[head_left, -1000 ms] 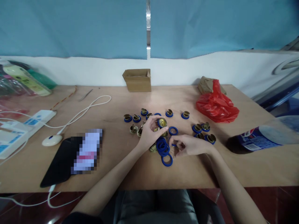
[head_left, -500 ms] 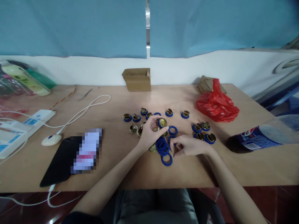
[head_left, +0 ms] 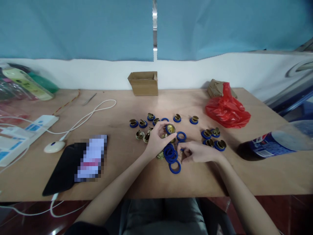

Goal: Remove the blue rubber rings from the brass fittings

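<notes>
Between thumb and fingers, my left hand (head_left: 158, 138) grips a round brass-coloured metal cap (head_left: 170, 128) with a blue rim, its hollow side facing me. My right hand (head_left: 195, 152) is closed with the fingertips low over the table, beside a pile of blue rings (head_left: 169, 151). Whatever those fingertips hold, if anything, is too small to make out. One blue ring (head_left: 175, 167) lies just in front of the pile, another blue ring (head_left: 181, 136) behind it. Several brass pieces without blue rings, such as a brass clip piece (head_left: 140, 134), are partly hidden behind my left hand.
Brass pieces with blue rings (head_left: 194, 120) stand behind and right of my hands. A cardboard box (head_left: 144, 86), a red plastic bag (head_left: 227, 109) and a lying cola bottle (head_left: 266, 145) are farther out. Left are a phone (head_left: 90, 160), a white cable (head_left: 85, 116) and a power strip (head_left: 36, 130).
Almost nothing differs. Both hands stay in place, the left still holding the brass cap, the right fingertips shifting only very slightly beside the blue rings.
</notes>
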`<action>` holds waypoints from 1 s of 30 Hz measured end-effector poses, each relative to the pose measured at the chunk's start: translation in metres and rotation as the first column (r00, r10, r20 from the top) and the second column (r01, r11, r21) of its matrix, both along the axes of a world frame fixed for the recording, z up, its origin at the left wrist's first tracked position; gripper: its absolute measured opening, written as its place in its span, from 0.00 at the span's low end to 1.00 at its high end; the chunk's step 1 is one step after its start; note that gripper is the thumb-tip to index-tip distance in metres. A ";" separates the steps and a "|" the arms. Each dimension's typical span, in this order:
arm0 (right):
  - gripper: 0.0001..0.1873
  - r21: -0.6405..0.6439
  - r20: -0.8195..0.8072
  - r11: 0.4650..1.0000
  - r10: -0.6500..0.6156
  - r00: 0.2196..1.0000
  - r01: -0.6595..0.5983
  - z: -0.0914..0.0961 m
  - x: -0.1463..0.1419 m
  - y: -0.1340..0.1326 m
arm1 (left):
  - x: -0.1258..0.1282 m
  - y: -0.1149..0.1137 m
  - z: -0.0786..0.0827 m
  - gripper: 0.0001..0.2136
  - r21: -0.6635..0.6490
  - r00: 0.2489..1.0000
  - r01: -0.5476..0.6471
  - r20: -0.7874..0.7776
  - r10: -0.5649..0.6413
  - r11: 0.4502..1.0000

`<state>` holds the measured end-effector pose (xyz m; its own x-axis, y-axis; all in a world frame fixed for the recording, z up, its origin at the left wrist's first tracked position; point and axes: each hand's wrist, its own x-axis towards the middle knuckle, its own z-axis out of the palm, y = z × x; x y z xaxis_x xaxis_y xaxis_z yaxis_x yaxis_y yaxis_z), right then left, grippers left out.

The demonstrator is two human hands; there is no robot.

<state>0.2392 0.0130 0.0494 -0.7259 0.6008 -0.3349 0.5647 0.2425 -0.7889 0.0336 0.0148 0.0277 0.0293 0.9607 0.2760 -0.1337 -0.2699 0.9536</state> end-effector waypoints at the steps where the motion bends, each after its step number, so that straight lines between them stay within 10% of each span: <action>1: 0.12 0.002 -0.006 1.000 0.004 1.000 -0.004 0.000 0.000 0.000 | 0.000 0.000 0.000 0.18 0.000 1.000 0.000 0.000 0.000 1.000; 19: 0.07 0.044 0.038 0.999 -0.008 0.999 0.006 0.000 -0.001 0.003 | 0.001 -0.002 -0.001 0.18 -0.015 1.000 -0.008 -0.016 0.008 1.000; 30: 0.19 -0.206 -0.213 0.978 -0.087 0.973 0.042 0.013 0.000 0.000 | 0.001 -0.001 0.000 0.18 -0.007 1.000 0.001 -0.006 -0.001 1.000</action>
<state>0.2395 0.0130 0.0627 -0.7568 0.5860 -0.2895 0.3817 0.0366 -0.9236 0.0343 0.0136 0.0273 0.0322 0.9625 0.2693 -0.1280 -0.2633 0.9562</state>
